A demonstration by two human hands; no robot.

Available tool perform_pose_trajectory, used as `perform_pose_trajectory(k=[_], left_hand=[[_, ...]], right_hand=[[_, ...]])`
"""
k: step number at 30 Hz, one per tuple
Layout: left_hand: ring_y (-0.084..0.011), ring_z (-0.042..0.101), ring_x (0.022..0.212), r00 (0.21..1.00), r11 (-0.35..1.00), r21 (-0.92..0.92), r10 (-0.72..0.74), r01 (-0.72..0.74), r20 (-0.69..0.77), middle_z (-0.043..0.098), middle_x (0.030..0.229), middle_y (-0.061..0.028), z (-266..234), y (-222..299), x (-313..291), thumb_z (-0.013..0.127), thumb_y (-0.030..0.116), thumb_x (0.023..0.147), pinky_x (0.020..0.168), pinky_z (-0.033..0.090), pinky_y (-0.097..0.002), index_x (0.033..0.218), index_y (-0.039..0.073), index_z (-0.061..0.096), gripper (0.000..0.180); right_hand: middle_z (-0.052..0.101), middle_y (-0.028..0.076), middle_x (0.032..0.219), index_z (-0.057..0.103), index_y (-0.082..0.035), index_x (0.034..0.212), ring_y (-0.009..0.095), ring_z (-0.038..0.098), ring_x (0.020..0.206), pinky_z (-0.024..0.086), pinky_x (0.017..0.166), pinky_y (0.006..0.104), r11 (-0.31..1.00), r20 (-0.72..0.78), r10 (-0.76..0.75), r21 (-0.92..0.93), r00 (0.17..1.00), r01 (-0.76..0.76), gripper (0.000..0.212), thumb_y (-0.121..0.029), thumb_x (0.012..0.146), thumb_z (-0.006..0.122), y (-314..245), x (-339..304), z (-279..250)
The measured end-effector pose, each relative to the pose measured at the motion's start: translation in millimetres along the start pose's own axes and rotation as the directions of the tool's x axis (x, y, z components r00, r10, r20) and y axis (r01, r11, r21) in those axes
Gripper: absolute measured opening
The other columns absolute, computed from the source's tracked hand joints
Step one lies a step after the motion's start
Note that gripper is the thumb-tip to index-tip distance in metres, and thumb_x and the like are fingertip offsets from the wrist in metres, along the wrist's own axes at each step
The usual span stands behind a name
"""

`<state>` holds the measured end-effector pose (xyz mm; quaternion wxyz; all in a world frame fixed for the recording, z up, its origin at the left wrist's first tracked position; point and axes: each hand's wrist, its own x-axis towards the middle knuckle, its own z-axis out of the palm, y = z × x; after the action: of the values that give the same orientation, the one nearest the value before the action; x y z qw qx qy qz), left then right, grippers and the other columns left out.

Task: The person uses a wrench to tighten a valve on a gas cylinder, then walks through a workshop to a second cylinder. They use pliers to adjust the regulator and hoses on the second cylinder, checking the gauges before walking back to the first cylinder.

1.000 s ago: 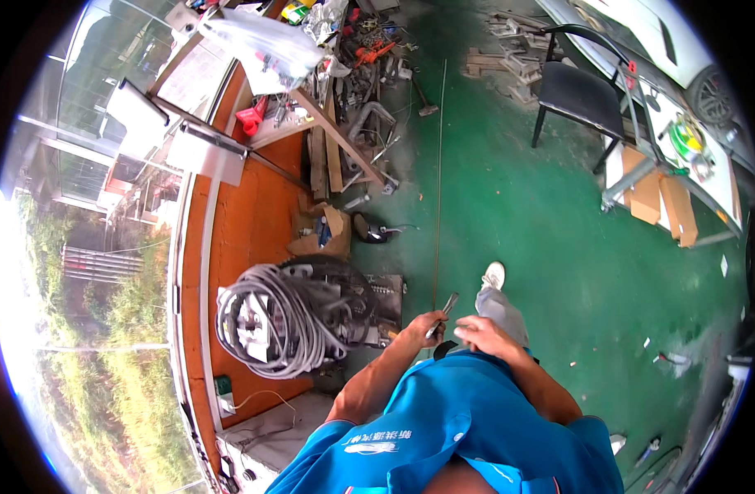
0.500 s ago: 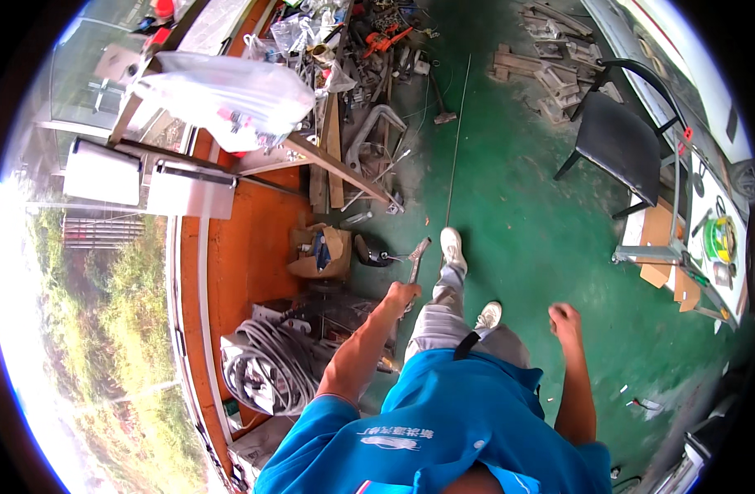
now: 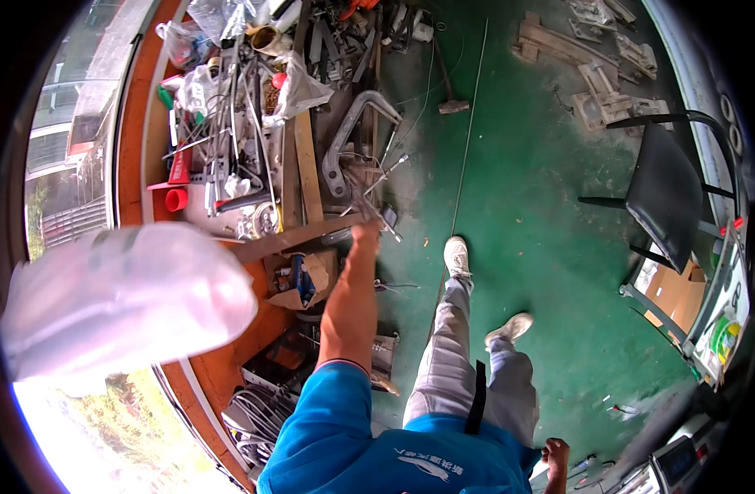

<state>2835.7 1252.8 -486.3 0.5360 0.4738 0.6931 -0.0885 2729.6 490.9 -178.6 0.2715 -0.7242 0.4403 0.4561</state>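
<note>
My left hand [image 3: 366, 232] reaches forward beside the cluttered workbench, closed round a grey metal hand tool [image 3: 358, 198]. Motion smears the tool, so its exact kind is unclear. Close to it are a large C-shaped metal clamp [image 3: 338, 156] and a thin metal rod with a cross-piece [image 3: 386, 174]. A wooden board [image 3: 299, 236] slopes just left of the hand. Low by my right side, my right hand [image 3: 556, 453] hangs with curled fingers, and nothing shows in it.
Tools, bags and metal parts cover the bench [image 3: 221, 222]. A clear plastic bag [image 3: 130, 300] hangs near at left, above a cardboard box [image 3: 316, 276] and coiled cable [image 3: 262, 420]. A hammer [image 3: 453, 106] lies ahead; a black chair [image 3: 661, 185] stands right.
My left hand has moved forward and left with the tool, up to the bench. My right hand has dropped back toward my side. I have stepped forward, so the bench is nearer.
</note>
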Motion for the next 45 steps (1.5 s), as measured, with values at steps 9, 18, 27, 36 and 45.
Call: perform_pose_trajectory(k=[9, 18, 27, 36, 45], left_hand=[[-0.0299, 0.066, 0.087, 0.446, 0.602, 0.799, 0.711, 0.015, -0.544, 0.063, 0.105, -0.0217, -40, 95, 79, 0.068, 0.034, 0.078, 0.061, 0.056, -0.043, 0.109, -0.005, 0.06, 0.05], [-0.0397, 0.06, 0.116, 0.824, 0.709, 0.424, 0.439, -0.563, 0.359, 0.062, 0.126, -0.0209, 79, -189, -253, 0.075, 0.031, 0.081, 0.097, 0.05, -0.0449, 0.139, 0.004, 0.046, 0.07], [-0.0399, 0.063, 0.112, 0.834, 0.929, -0.063, -0.357, 0.365, -0.421, 0.065, 0.118, -0.0268, 2, -578, -533, 0.063, 0.033, 0.082, 0.097, 0.051, -0.045, 0.127, -0.002, 0.057, 0.058], [-0.0395, 0.058, 0.121, 0.578, 0.582, -0.807, -0.694, 0.099, -0.43, 0.061, 0.127, -0.0267, 96, -718, -685, 0.061, 0.027, 0.077, 0.104, 0.046, -0.0445, 0.132, -0.002, 0.055, 0.062], [-0.0412, 0.062, 0.11, 0.493, 0.038, -0.948, -0.86, 0.317, 0.131, 0.065, 0.115, -0.0262, 280, -899, -758, 0.061, 0.028, 0.08, 0.093, 0.051, -0.0459, 0.11, -0.002, 0.066, 0.043]], right_hand=[[0.062, 0.009, 0.069, 0.067, 0.002, 0.098, 0.015, 0.057, 0.049, 0.044, 0.045, 0.0279, 0.992, -0.039, -0.114, 0.056, 0.993, 0.116, 0.025, -0.018, 0.085, 0.06, -87, 28, 10], [0.063, 0.008, 0.07, 0.067, 0.001, 0.1, 0.014, 0.056, 0.052, 0.044, 0.046, 0.0285, 0.872, 0.205, -0.469, -0.051, 0.859, 0.488, 0.022, -0.016, 0.087, 0.066, -185, 108, -5], [0.045, 0.003, 0.047, 0.041, -0.016, 0.058, 0.018, 0.042, 0.036, 0.029, 0.032, 0.0328, 0.709, 0.434, -0.32, -0.481, 0.842, 0.517, 0.033, -0.019, 0.088, 0.053, -291, 201, -35], [0.053, 0.006, 0.06, 0.056, -0.006, 0.076, 0.017, 0.048, 0.045, 0.035, 0.039, 0.0307, -0.065, 0.651, -0.364, -0.731, 0.666, 0.679, 0.014, -0.009, 0.089, 0.056, -247, 45, 152], [0.059, 0.005, 0.069, 0.065, -0.001, 0.101, 0.013, 0.051, 0.051, 0.04, 0.043, 0.027, -0.453, 0.914, 0.036, -0.344, 0.403, 0.822, 0.015, -0.012, 0.093, 0.06, 121, -80, 367]])
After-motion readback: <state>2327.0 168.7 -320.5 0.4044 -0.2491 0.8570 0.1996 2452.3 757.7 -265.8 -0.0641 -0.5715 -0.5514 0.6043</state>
